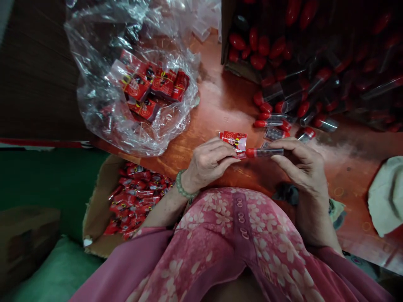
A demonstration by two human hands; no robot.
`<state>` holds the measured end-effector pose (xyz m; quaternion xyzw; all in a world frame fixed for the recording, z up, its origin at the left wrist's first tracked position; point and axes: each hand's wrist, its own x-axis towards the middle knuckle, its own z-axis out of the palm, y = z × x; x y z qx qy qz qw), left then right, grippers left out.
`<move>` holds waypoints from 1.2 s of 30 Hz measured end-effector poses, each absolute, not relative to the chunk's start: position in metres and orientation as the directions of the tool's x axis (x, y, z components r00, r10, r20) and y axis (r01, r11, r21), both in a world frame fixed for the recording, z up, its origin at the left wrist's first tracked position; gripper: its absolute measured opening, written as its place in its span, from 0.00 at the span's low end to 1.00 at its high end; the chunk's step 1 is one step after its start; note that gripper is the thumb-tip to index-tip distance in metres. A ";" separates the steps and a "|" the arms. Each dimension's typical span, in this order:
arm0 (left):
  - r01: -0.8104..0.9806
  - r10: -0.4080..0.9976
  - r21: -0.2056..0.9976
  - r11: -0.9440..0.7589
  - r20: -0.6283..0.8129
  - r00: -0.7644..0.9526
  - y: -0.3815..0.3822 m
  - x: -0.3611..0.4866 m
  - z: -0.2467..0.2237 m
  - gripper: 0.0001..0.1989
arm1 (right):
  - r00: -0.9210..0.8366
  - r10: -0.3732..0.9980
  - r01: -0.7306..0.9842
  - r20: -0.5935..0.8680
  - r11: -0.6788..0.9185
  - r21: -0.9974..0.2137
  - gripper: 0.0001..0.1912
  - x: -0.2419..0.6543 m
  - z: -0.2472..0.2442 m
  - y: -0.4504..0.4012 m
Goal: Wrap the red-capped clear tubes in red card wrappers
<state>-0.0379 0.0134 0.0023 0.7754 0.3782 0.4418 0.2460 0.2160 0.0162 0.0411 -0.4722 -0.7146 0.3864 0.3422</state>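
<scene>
Left hand [208,163]: fingers [220,156] curled closed, pinching a small red printed packet [233,140] with a white patch at one corner. Right hand [299,167]: fingers [285,147] closed around a clear plastic tube with a red cap [262,152], held about level, capped end pointing left and touching or just beside the left fingertips and the packet's lower edge. Exact contact there is hard to tell. Both hands are close together above the orange-red wooden desk [226,96]. Jade-green bead bracelet [182,184] on the left wrist. Just past the hands, several loose red-capped tubes [273,123] lie on the desk, near the right fingers. Behind them, many more tubes [315,84] are heaped in a dark cardboard box [227,33], upper right. Upper left, a crumpled clear plastic bag [94,54] holds a bunch of red packets [151,84]. Lower left, an open cardboard tray [97,218] holds a heap of red packets [137,197], right beside the left forearm. Pink floral garment [220,226] fills the bottom of the view, below the hands. White cloth [385,195] sits at the right edge of the desk. Green fabric [53,268] lies lower left, below desk level.
</scene>
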 end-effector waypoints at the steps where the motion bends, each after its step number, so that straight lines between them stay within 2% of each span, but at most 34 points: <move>1: 0.366 0.805 0.719 -0.590 0.490 0.335 0.013 -0.038 0.001 0.04 | -0.356 0.927 0.427 0.115 0.271 -0.863 0.10 0.217 0.042 0.018; 5: 0.382 0.800 0.708 -0.594 0.470 0.373 0.011 -0.038 -0.001 0.03 | -0.473 0.878 0.465 0.072 0.318 -0.826 0.10 0.222 0.050 0.024; 14: 0.408 0.815 0.717 -0.565 0.411 0.408 0.009 -0.038 -0.005 0.06 | -0.614 0.789 0.498 0.012 0.399 -0.770 0.12 0.219 0.062 0.031; 21: 0.437 0.830 0.733 -0.521 0.315 0.461 0.008 -0.040 -0.004 0.10 | -0.693 0.721 0.459 -0.024 0.415 -0.785 0.12 0.211 0.069 0.039; 26: 0.355 0.870 0.831 -0.428 0.273 0.410 0.007 -0.041 -0.005 0.12 | -0.571 0.820 0.463 -0.034 0.288 -0.838 0.12 0.210 0.054 0.038; 29: 0.319 0.895 0.916 -0.243 0.085 0.438 0.005 -0.042 -0.005 0.14 | -0.545 0.837 0.438 -0.052 0.231 -0.869 0.11 0.208 0.047 0.034; 32: 0.270 0.861 0.962 -0.029 -0.113 0.496 0.004 -0.039 -0.004 0.13 | -0.520 0.846 0.427 -0.121 0.134 -0.894 0.11 0.206 0.041 0.032; 36: 0.167 0.843 0.975 0.144 -0.209 0.495 0.002 -0.033 -0.005 0.12 | -0.459 0.851 0.308 -0.254 -0.116 -0.944 0.15 0.205 0.031 0.029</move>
